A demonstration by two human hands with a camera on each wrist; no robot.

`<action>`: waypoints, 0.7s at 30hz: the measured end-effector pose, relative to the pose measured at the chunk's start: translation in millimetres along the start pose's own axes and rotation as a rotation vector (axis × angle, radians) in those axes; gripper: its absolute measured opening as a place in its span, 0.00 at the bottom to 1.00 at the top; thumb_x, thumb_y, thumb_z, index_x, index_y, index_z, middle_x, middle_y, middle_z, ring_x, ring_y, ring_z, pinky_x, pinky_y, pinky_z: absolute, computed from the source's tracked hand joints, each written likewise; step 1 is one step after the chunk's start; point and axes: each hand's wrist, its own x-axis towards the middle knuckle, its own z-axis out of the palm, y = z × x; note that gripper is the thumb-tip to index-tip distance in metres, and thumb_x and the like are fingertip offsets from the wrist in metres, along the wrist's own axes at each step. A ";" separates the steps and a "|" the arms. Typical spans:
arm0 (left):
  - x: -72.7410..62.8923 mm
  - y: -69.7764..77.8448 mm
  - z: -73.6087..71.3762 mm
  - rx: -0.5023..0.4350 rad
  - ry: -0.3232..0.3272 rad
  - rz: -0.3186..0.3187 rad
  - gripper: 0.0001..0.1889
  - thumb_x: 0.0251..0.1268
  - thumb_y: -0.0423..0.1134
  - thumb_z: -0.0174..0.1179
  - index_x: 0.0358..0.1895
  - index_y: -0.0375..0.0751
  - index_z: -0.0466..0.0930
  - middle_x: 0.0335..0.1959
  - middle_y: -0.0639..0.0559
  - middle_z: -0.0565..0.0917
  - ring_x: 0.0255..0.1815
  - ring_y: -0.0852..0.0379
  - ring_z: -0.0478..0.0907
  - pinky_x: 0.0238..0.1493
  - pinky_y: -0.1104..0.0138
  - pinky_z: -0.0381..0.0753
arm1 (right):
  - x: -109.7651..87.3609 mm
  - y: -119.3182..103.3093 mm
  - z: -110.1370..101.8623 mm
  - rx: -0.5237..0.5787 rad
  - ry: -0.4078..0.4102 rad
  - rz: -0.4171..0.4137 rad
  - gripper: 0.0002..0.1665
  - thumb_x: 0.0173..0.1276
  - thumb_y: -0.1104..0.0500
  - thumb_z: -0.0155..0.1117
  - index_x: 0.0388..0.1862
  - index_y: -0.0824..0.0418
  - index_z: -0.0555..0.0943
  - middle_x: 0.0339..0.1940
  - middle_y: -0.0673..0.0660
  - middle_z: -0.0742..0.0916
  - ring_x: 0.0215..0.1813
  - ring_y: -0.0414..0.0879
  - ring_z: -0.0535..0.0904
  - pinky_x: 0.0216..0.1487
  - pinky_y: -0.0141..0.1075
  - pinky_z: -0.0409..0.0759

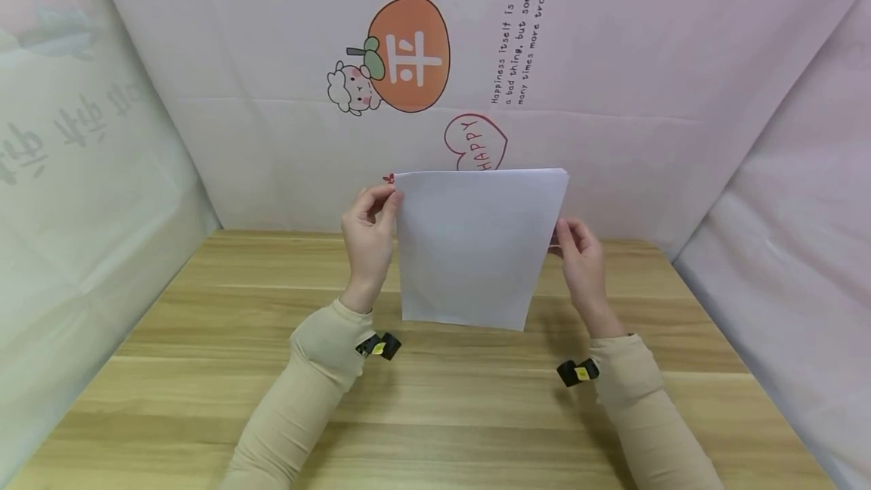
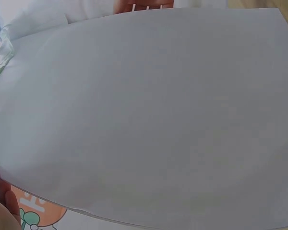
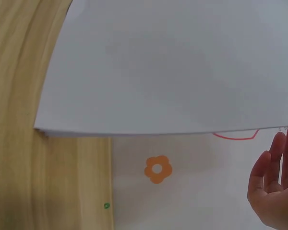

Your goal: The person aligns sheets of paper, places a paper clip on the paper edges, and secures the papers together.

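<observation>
A thin stack of blank white paper sheets [image 1: 476,248] stands upright above the wooden table. Layered edges show at one corner in the right wrist view, where the paper [image 3: 158,67] fills the upper part. My left hand [image 1: 370,237] pinches the stack near its upper left corner between thumb and fingers. At the right edge is my right hand [image 1: 581,259], its fingertips right at the paper's side. The right wrist view has that hand [image 3: 278,187] with fingers extended toward the edge, their tips partly hidden by the paper.
The wooden table [image 1: 435,399] spreads under both forearms. Behind it hangs a white printed cloth [image 1: 272,157] with an orange fruit drawing [image 1: 411,55], and pale cloth walls close in the sides. Each sleeve carries a small black wrist camera [image 1: 578,373].
</observation>
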 end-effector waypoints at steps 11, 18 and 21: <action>0.1 0.4 0.7 -0.016 0.003 0.008 0.09 0.61 0.31 0.63 0.37 0.25 0.82 0.33 0.35 0.80 0.36 0.61 0.76 0.39 0.75 0.74 | 5.4 23.2 -15.5 -0.074 -0.069 0.035 0.13 0.75 0.57 0.48 0.42 0.67 0.76 0.33 0.42 0.84 0.37 0.37 0.81 0.40 0.26 0.80; 0.7 1.0 0.8 -0.020 0.019 0.010 0.08 0.60 0.29 0.63 0.37 0.24 0.82 0.32 0.41 0.80 0.35 0.62 0.76 0.39 0.74 0.74 | 7.0 35.5 -24.4 -0.254 -0.123 0.050 0.25 0.76 0.51 0.45 0.52 0.72 0.74 0.37 0.38 0.83 0.44 0.41 0.82 0.45 0.29 0.80; 1.2 0.8 0.2 -0.018 0.016 0.020 0.08 0.60 0.30 0.63 0.36 0.24 0.82 0.31 0.41 0.80 0.35 0.62 0.76 0.39 0.74 0.75 | 7.7 40.4 -27.0 -0.333 -0.148 0.043 0.27 0.77 0.48 0.43 0.53 0.70 0.74 0.43 0.48 0.84 0.46 0.41 0.81 0.47 0.28 0.78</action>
